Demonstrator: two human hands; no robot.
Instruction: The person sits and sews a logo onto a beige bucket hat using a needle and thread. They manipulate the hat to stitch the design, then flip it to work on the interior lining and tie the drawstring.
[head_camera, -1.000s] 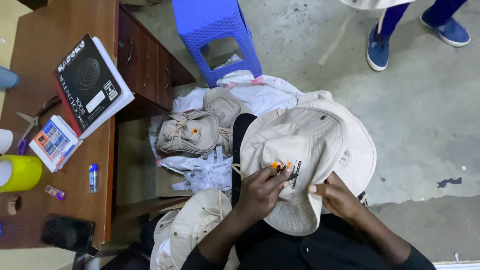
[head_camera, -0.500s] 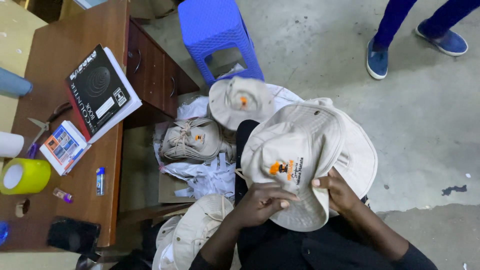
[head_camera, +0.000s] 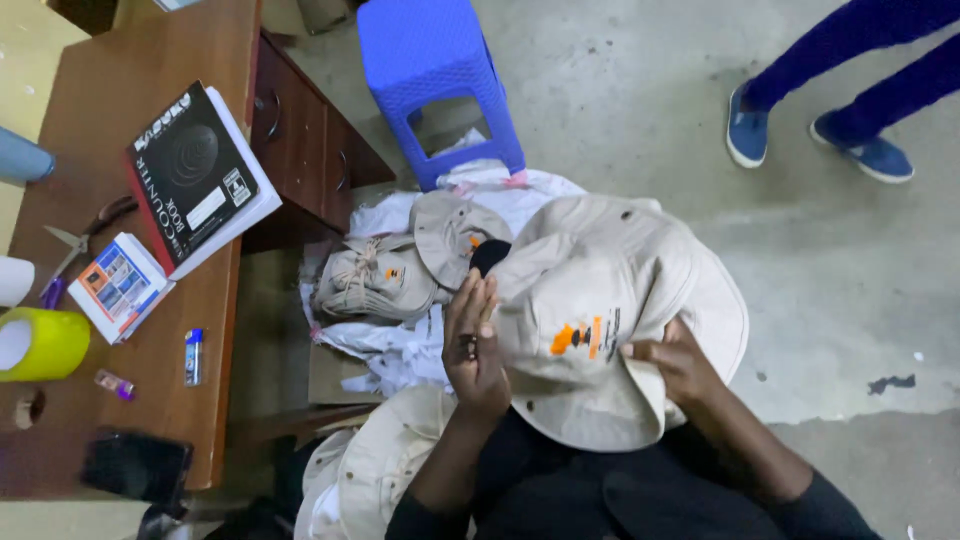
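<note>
Grey concrete floor, wooden desk (head_camera: 150, 400) along the left edge with a yellow tape roll (head_camera: 40, 343), scissors (head_camera: 75, 240) and a black box (head_camera: 195, 175) on it. Centre: pile of beige hats (head_camera: 385, 275) on white cloth, blue stool (head_camera: 440, 85) behind.

Step looks like inspecting/trimming the beige bucket hat (head_camera: 610, 320) on the lap. Left hand (head_camera: 475, 345) flat against its crown, fingers mostly straight, something small and dark at the palm, can't tell what. Right hand (head_camera: 680, 365) pinches the brim.

Next likely needs turning the hat; the desk and the pile crowd the left, open floor right.
</note>
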